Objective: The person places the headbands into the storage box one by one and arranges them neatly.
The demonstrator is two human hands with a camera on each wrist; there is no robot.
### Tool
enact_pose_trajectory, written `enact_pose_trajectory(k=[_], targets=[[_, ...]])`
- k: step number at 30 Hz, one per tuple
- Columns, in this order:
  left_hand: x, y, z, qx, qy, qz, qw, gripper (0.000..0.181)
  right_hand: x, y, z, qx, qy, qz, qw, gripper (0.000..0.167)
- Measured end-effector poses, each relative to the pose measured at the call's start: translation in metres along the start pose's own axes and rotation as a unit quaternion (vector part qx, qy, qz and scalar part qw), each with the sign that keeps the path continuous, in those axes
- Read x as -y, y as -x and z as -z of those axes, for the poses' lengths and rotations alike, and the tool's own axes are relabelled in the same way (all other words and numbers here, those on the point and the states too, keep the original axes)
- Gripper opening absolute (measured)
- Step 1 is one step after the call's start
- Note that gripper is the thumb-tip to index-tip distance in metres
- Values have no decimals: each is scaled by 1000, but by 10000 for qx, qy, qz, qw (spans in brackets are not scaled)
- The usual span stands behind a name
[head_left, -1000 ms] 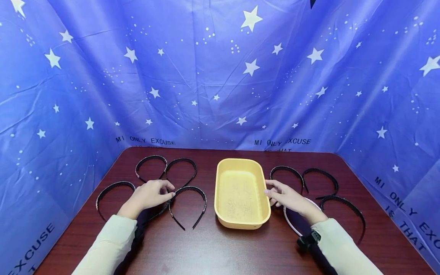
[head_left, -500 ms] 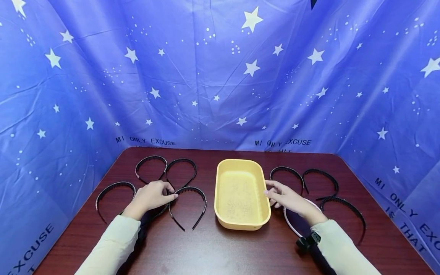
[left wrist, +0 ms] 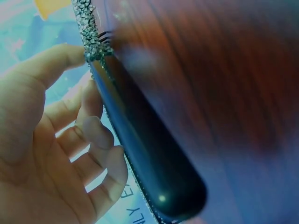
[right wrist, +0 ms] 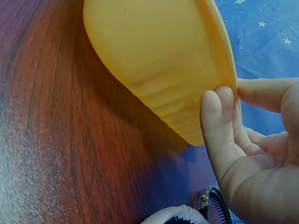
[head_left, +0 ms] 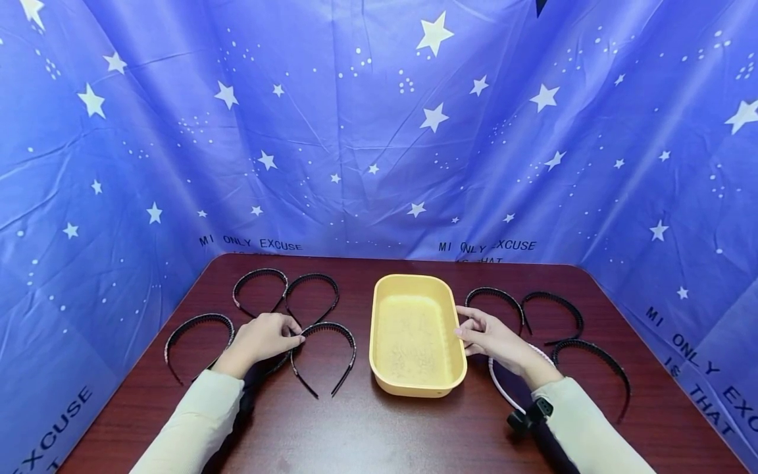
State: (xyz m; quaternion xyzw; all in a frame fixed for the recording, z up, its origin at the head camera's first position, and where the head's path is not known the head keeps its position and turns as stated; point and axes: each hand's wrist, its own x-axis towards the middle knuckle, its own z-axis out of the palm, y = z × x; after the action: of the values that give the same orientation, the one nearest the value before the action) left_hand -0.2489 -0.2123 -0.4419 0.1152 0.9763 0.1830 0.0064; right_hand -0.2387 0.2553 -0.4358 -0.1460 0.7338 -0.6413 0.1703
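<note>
A yellow rectangular plastic bin (head_left: pixel 414 329) stands in the middle of the table. My right hand (head_left: pixel 491 339) pinches its right rim; in the right wrist view the fingers (right wrist: pixel 212 116) lie against the outer wall and a fingertip reaches the rim. To the left, my left hand (head_left: pixel 263 339) pinches the upper left of a black toothed headband (head_left: pixel 328 324). The left wrist view shows thumb and forefinger on the glittery band (left wrist: pixel 91 32), beside a large dark rounded piece (left wrist: pixel 154 149) near the camera. Part of another headband is hidden under the left hand.
Several black headbands lie left of the bin, including one (head_left: pixel 198 319) at far left and one (head_left: pixel 260 271) farther back. More lie right, including a black one (head_left: pixel 598 347). A white headband (head_left: pixel 500 385) is partly under the right wrist. A starry blue curtain (head_left: pixel 355 131) encloses the table.
My left hand has shifted slightly right onto the headband's upper left. The right hand's fingers have moved a little higher along the bin's rim. The bin and headbands look unmoved.
</note>
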Motion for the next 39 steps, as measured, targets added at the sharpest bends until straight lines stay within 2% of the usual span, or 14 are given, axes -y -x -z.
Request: enact_pose_trajectory(k=[10, 21, 30, 39], targets=[[-3, 1, 3, -56, 94, 66, 9999, 9, -2, -1, 0, 39, -129, 37, 9999, 71], [-5, -1, 6, -163, 508, 212, 9983, 7, -3, -2, 0, 77, -200, 71, 9997, 70], [-2, -2, 11, -165, 1300, -193, 9912, 10, -2, -2, -1, 67, -225, 35, 9997, 70], [-2, 0, 22, -242, 1499, -136, 9883, 11, -3, 0, -1, 19, -316, 44, 9995, 71]])
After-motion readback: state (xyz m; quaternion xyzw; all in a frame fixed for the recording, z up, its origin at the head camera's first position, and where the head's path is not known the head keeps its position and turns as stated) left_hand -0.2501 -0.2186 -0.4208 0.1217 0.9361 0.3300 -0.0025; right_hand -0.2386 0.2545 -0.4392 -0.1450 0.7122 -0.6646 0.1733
